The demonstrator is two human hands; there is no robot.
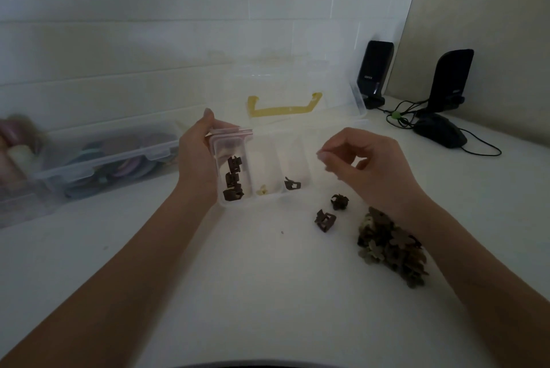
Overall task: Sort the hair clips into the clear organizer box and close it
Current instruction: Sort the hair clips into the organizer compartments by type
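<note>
The clear organizer box [268, 199] stands open on the white table, its lid with a yellow handle [284, 107] tipped up behind. My left hand [198, 159] grips the box's left wall. The left compartment holds three dark brown clips [232, 178], the middle one a pale yellow clip [262, 190], the right one a dark clip [292, 183]. My right hand [366, 163] hovers over the box's right end, fingers loosely curled, nothing visible in them. Two brown clips [326, 220] [339, 201] lie in front of the box. A heap of olive and brown clips [390, 245] lies under my right wrist.
A closed clear container [104, 159] with coloured rings sits at the left by the wall. Two black speakers [376, 72] [451, 81], a black mouse [440, 132] and cables occupy the back right corner. The tiled wall runs close behind the box.
</note>
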